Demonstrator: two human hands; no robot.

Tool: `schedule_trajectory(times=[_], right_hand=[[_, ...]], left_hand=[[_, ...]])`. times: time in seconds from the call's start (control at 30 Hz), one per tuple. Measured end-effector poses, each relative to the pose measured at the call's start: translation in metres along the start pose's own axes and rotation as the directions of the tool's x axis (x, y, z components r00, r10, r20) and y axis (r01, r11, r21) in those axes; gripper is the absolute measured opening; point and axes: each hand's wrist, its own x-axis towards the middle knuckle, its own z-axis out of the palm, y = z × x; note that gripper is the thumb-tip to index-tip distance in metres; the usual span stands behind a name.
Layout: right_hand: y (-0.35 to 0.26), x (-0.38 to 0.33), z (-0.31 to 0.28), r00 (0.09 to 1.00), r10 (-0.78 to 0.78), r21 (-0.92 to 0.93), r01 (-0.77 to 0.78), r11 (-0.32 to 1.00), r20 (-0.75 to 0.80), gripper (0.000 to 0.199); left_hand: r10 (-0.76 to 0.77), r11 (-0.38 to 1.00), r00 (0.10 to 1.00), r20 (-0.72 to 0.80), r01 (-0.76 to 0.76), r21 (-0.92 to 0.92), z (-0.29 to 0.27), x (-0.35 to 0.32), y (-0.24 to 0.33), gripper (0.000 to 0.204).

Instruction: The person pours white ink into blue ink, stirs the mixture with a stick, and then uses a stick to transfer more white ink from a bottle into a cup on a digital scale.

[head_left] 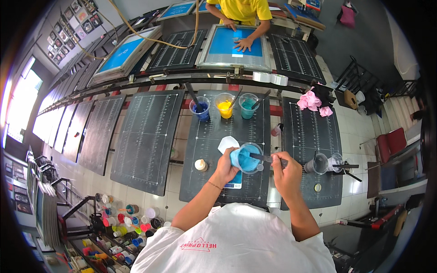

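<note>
My left hand (225, 166) is wrapped round the side of a clear plastic cup of light blue ink (246, 160), tilted above the dark board. In my right hand (287, 174) is the handle of a dark spatula (261, 157), its blade down inside the cup. Beneath the cup a blue and white flat device, perhaps a scale (234, 182), is partly covered. A white paper piece (228, 144) lies beside the cup, and a small jar with a pale lid (200, 165) stands left of my wrist.
Beyond the cup stand cups of dark blue ink (200, 112), yellow ink (225, 108) and teal ink (248, 109), each with a stirrer. Pink cloth (309, 101) and clear cups (317, 164) rest on the right board. Across the rail, a person in yellow touches a blue screen frame (218, 43).
</note>
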Motion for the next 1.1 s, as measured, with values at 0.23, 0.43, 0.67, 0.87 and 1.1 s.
schedule_trajectory(times=[0.23,0.43,0.67,0.87,1.1], right_hand=[[0.010,0.002,-0.002,0.998,0.006,-0.102,-0.012,0.995,-0.058,0.018],[0.003,0.002,-0.007,0.996,0.071,-0.046,-0.069,0.997,0.045,0.015],[0.002,-0.002,-0.001,1.000,0.020,-0.003,-0.020,1.000,0.004,0.018],[-0.001,-0.002,-0.002,0.995,0.051,0.051,-0.046,0.998,-0.086,0.017],[0.005,-0.002,-0.001,0.990,0.134,-0.011,-0.134,0.991,0.045,0.017]], left_hand=[[-0.027,1.000,0.998,0.052,0.026,0.017,0.004,-0.006,-0.001,0.030],[-0.019,1.000,0.998,0.056,0.019,0.011,-0.002,0.000,-0.002,0.031],[-0.031,0.999,0.992,0.121,0.034,-0.023,-0.006,0.004,-0.006,0.033],[-0.017,1.000,0.995,0.100,0.018,-0.017,-0.005,0.000,-0.002,0.033],[0.004,1.000,0.995,0.099,-0.003,-0.017,-0.002,0.001,-0.005,0.033]])
